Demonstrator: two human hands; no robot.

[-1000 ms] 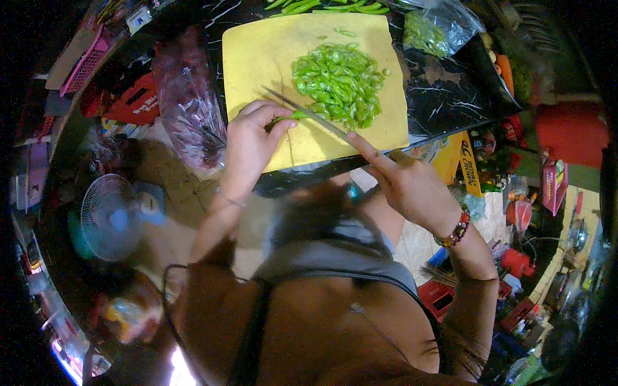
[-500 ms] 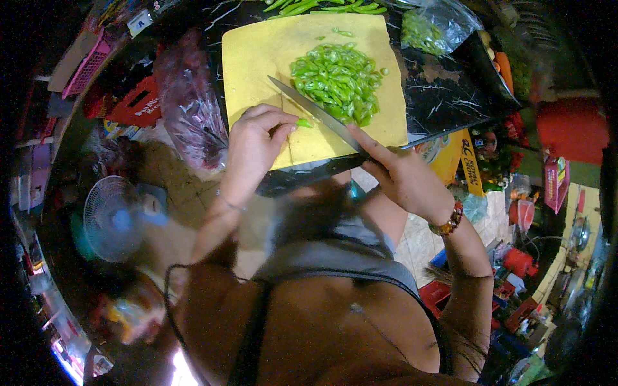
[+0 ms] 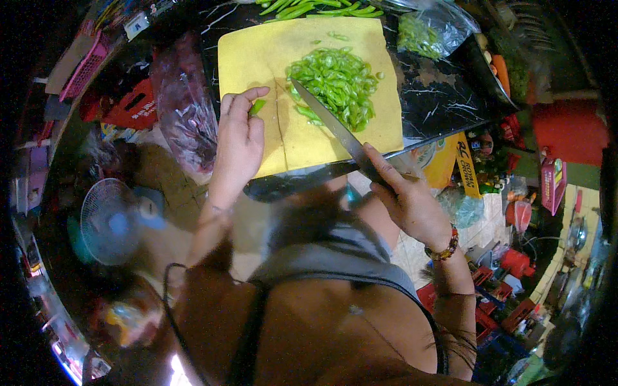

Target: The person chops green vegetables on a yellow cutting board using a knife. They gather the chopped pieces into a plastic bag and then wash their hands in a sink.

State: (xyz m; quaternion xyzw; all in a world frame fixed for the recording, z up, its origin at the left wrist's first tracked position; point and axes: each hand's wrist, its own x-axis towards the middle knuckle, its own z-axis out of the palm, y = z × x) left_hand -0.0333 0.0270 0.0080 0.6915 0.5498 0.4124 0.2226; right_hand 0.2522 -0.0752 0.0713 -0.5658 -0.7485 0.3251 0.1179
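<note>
My left hand (image 3: pixel 239 132) is at the left part of the yellow cutting board (image 3: pixel 251 51), its fingers curled beside a short green pepper piece (image 3: pixel 258 107), which it appears to grip. My right hand (image 3: pixel 405 199) grips a long knife (image 3: pixel 325 119) by its handle, index finger along the top, with the blade angled up-left over the board against the pile of sliced green peppers (image 3: pixel 331 83). Long whole green peppers (image 3: pixel 296 9) lie beyond the board's far edge.
The black marble counter (image 3: pixel 438 96) carries a clear bag of greens (image 3: pixel 431 32) and a dark tray with carrots (image 3: pixel 502 74) at right. A purplish plastic bag (image 3: pixel 180 103) is at left. Below are a fan (image 3: pixel 109 219), yellow cartons (image 3: pixel 444 161) and red crates (image 3: pixel 499 289).
My left hand has moved up and left. The knife tip has shifted right toward the sliced pile, and my right hand has moved slightly down and right.
</note>
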